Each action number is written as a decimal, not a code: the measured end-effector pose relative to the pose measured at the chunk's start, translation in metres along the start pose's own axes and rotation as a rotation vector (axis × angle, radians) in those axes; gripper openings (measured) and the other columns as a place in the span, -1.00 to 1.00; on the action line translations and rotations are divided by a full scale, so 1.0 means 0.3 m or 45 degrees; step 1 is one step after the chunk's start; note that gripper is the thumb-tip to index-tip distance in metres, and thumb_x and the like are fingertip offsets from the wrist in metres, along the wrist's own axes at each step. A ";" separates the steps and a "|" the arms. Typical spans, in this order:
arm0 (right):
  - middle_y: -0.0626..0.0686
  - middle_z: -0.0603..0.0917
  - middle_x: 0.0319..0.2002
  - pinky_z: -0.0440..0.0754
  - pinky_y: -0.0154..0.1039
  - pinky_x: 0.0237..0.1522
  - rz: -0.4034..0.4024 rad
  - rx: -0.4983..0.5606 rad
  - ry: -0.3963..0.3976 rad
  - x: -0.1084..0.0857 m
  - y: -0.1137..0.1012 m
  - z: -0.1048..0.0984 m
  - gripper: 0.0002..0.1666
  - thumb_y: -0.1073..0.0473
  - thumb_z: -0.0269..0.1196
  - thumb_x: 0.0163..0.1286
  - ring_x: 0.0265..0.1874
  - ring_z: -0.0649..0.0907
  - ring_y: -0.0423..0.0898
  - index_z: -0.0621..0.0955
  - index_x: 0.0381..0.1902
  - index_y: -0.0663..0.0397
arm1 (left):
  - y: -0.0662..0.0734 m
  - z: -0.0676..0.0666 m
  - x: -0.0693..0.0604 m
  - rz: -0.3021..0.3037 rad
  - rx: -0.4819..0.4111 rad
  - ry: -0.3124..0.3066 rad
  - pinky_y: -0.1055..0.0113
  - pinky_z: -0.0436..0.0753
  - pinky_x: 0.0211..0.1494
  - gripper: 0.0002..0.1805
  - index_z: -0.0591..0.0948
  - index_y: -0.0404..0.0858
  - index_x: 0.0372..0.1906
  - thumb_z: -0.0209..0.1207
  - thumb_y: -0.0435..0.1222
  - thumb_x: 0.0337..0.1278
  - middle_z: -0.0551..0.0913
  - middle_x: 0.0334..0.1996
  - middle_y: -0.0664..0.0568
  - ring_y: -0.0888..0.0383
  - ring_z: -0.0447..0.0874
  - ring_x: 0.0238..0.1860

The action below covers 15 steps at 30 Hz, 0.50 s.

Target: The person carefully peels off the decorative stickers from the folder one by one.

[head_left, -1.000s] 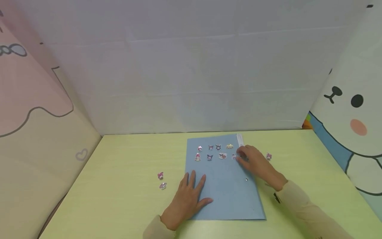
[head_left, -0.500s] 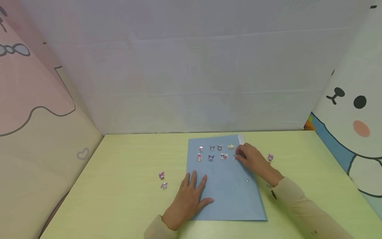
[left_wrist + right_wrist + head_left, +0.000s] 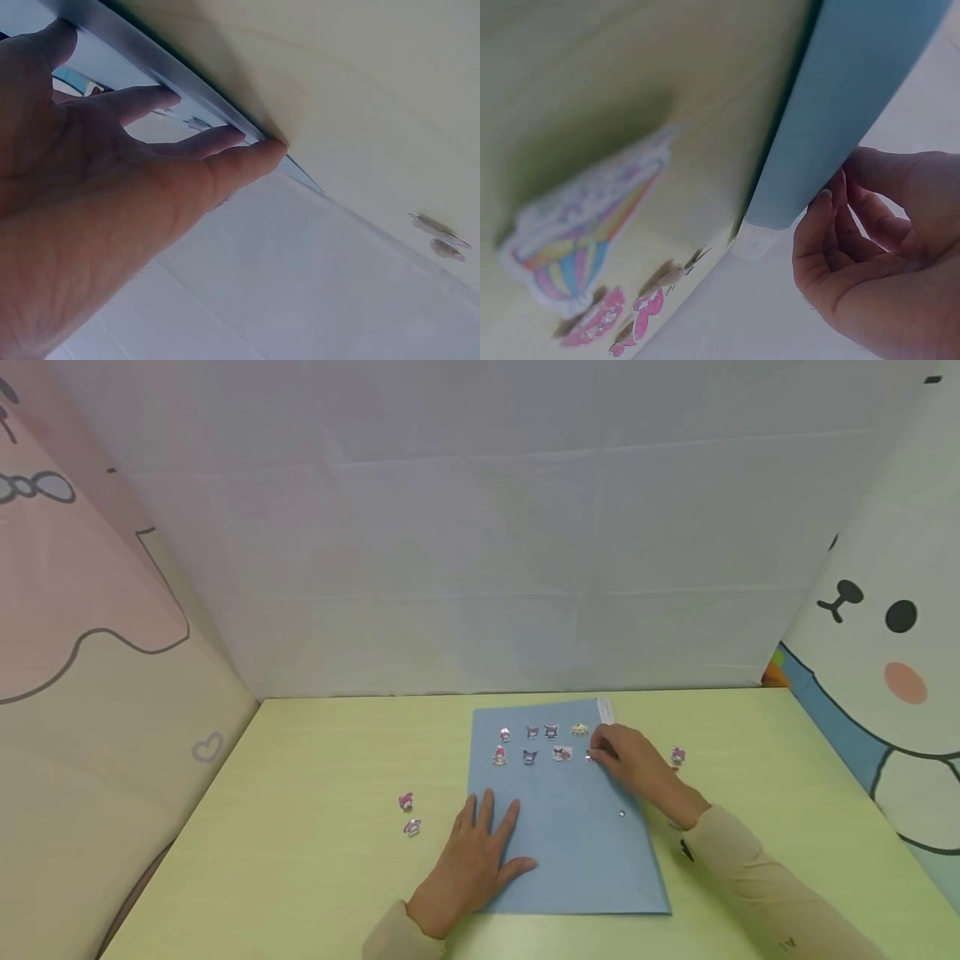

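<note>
A flat blue folder-like board (image 3: 570, 852) lies on the table with two rows of small cartoon character stickers (image 3: 529, 757) near its far end. My left hand (image 3: 468, 860) rests on its left side with the fingers spread; the left wrist view shows the hand (image 3: 127, 165) along the board's edge. At the far right, my right hand (image 3: 637, 768) pinches a small sticker (image 3: 589, 757) at the end of the nearer row, mostly hidden by the fingertips. In the right wrist view, thumb and fingers of that hand (image 3: 877, 232) meet against the board's surface.
Two loose pink and purple stickers (image 3: 406, 802) lie left of the board. More stickers (image 3: 678, 756) lie to its right, one with a colourful hot-air balloon (image 3: 577, 262). A tiny shiny dot (image 3: 622, 813) sits on the board. A white cloth wall (image 3: 450, 568) stands behind the table.
My right thumb and fingers have drawn together over the small sticker, covering more of it. The left hand has stayed in place on the board.
</note>
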State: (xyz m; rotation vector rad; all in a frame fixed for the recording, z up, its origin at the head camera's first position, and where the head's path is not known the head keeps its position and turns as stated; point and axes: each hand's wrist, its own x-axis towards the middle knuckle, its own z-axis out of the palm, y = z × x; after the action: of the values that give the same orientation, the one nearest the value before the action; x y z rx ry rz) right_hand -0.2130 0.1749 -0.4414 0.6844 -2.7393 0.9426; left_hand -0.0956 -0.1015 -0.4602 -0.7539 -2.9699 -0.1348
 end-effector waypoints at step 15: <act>0.00 0.74 -0.37 0.62 -0.23 -0.28 0.060 0.089 0.072 -0.031 0.025 -0.058 -0.90 0.38 0.40 0.32 -0.38 0.65 -0.10 0.66 -0.31 0.17 | 0.009 -0.022 -0.003 -0.003 -0.028 -0.012 -0.22 0.44 0.34 -0.16 0.44 -0.22 0.47 0.13 0.28 0.32 0.37 0.38 -0.44 -0.47 0.36 0.36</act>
State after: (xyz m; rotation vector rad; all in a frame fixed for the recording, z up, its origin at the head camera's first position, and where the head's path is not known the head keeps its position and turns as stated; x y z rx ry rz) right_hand -0.2081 0.1943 -0.4346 0.5979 -2.6954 1.0559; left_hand -0.0933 -0.1003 -0.4534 -0.7552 -2.9829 -0.1655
